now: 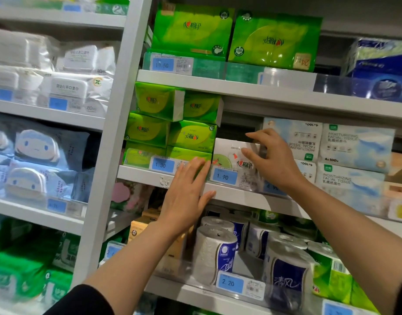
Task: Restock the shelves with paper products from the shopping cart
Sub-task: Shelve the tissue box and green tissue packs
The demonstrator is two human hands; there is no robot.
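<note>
A white tissue pack with a green leaf print sits on the middle shelf, between a stack of green tissue packs and pale blue facial tissue packs. My right hand lies against the white pack's right end, fingers spread and loosely bent over its top and front. My left hand lies flat with straight fingers against the shelf's front rail, at the lowest green pack beside the white one. The shopping cart is out of view.
Large green tissue packs stand on the shelf above. Toilet paper rolls fill the shelf below. White wet-wipe packs and blue cartoon-print packs fill the left bay. Blue price tags line the rails.
</note>
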